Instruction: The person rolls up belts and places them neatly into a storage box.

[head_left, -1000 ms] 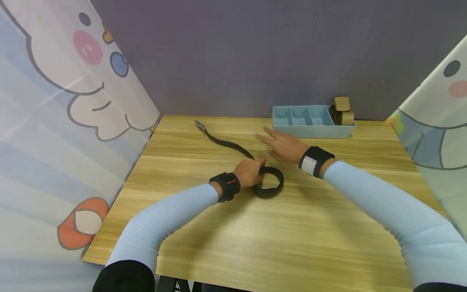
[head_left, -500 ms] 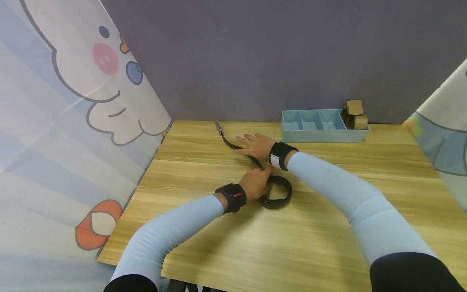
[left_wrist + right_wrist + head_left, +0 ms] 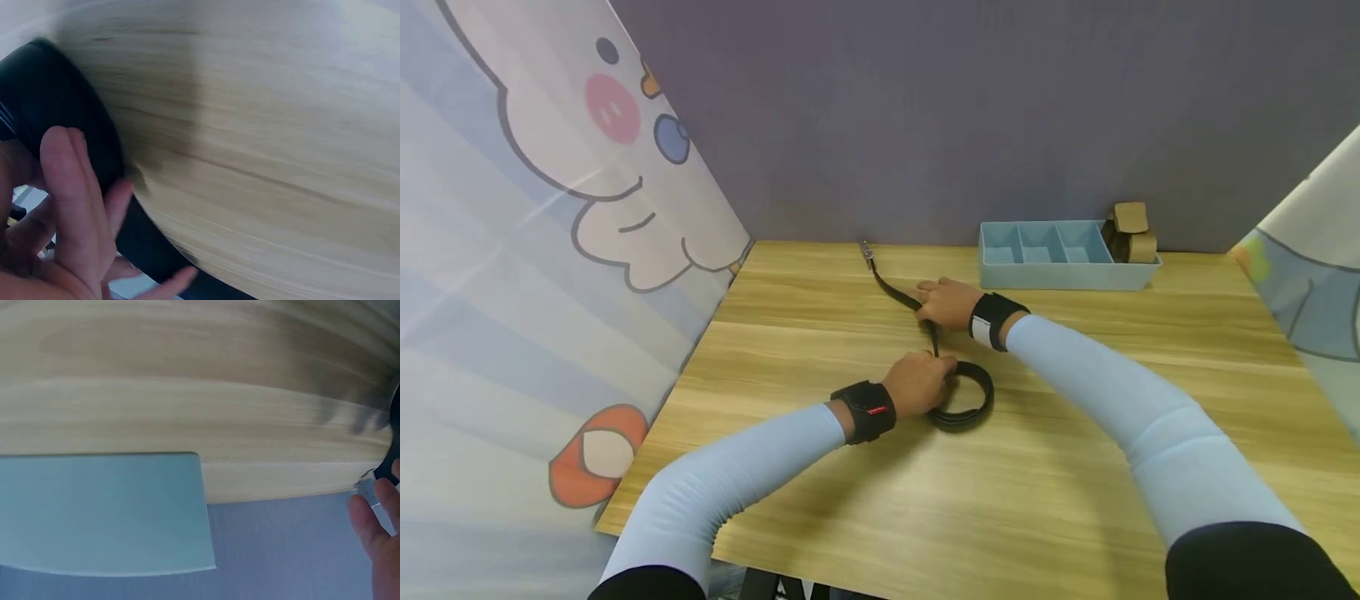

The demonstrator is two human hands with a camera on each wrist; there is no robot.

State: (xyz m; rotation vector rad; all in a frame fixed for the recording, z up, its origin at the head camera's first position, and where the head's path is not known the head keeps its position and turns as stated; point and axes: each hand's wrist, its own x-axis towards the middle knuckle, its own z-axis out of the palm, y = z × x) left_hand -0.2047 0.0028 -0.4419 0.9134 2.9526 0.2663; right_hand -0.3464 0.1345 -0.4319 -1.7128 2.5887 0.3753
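A black belt (image 3: pixel 987 385) lies on the wooden table, one end wound into a round coil and the rest running toward the back to a metal buckle (image 3: pixel 867 252). My left hand (image 3: pixel 917 384) grips the left side of the coil; its fingers lie against the broad black band in the left wrist view. Farther back, my right hand (image 3: pixel 951 304) holds the unwound strap between thumb and fingers, where the strap bends. At the right edge of the right wrist view, its fingertips (image 3: pixel 364 515) overlap the buckle end.
Behind the right hand, a light blue divided box (image 3: pixel 1067 277) stands at the table's back edge against the grey wall. A brown rolled item (image 3: pixel 1131 233) sticks up from its right end. Cartoon-printed curtains (image 3: pixel 512 292) hang on both sides.
My right hand has come left from beside the box, spread over the strap and closed on it. The strap and buckle end have swung right. My left hand keeps hold of the coil.
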